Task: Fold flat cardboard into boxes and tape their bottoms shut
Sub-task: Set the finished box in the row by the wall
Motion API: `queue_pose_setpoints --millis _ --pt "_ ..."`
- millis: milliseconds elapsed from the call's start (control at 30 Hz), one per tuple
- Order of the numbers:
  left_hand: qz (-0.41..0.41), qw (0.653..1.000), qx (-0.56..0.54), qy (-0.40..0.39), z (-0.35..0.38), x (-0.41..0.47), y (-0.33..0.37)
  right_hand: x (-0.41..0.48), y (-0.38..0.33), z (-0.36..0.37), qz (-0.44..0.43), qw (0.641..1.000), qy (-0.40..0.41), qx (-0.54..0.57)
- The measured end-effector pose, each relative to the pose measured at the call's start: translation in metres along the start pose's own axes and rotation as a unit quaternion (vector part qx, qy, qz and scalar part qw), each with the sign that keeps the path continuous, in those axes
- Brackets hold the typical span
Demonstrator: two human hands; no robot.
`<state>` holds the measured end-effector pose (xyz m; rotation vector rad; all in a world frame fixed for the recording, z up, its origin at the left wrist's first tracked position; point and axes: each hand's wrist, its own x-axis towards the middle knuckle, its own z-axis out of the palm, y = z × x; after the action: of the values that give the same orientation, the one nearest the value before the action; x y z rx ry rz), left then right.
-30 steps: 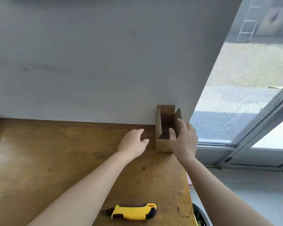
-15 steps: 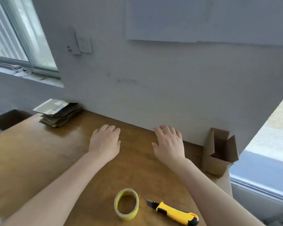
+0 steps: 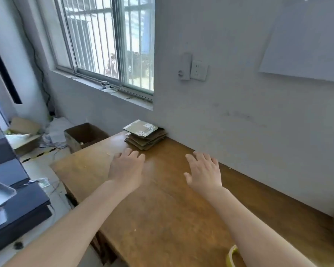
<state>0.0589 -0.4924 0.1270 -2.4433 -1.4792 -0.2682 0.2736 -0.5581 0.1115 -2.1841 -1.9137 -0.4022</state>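
- Both hands have travelled left along the worktop (image 3: pixel 162 218) since half a second ago, and the view has swung with them: the finished box that stood at the right end is now at most a brown sliver at the frame's right edge, and the yellow knife is out of sight.
- On the floor left of the worktop stands an open brown carton (image 3: pixel 85 134). Its inside is dark, and what it holds cannot be made out.
- Left hand (image 3: pixel 126 168): palm down, fingers straight and loosely together, gripping nothing. It hovers low over the wood just short of the cardboard, likely reaching for the next blank. Whether it touches the surface cannot be told.
- Stack of flat cardboard (image 3: pixel 145 134): unfolded blanks piled unevenly at the far left corner of the worktop, against the wall. The top sheet is pale and glossy with glare. Parked there, the stack leaves the middle free for folding.
- Right hand (image 3: pixel 203 173): also palm down, fingers spread, empty, well apart from the stack and trailing the left.
- Tape roll (image 3: pixel 232 256): only a yellowish arc shows at the bottom edge beside the right forearm, close by for sealing the bottom flaps.
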Motion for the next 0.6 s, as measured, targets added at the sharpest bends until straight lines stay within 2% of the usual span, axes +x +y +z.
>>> queue_pose_setpoints --millis 300,600 --pt "-0.011 0.999 0.026 -0.033 0.032 0.012 -0.128 0.068 -0.124 0.032 -0.014 1.000 -0.021 -0.010" --pt "0.001 0.999 0.014 -0.051 0.087 0.082 -0.186 0.152 -0.160 0.085 -0.003 0.999 -0.039 -0.024"
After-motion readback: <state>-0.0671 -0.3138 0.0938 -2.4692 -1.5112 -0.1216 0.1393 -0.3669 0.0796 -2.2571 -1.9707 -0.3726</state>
